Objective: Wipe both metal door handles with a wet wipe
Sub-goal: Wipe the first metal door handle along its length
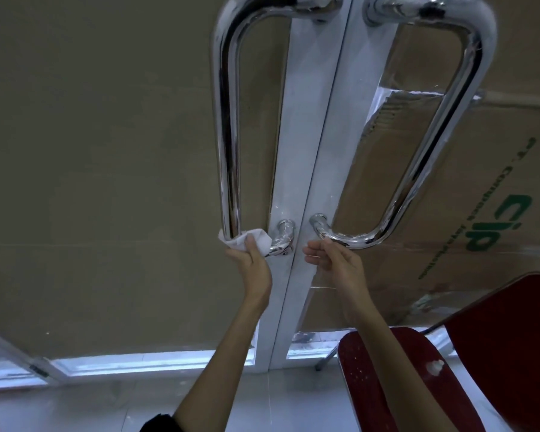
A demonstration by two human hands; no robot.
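Fingers of the left hand (pixel 252 257) curl around a white wet wipe (pixel 250 239), pressing it against the lower bend of the left chrome door handle (pixel 228 126). Right hand (pixel 331 257) fingers, loosely curled, touch the right chrome door handle (pixel 430 157) just above them.
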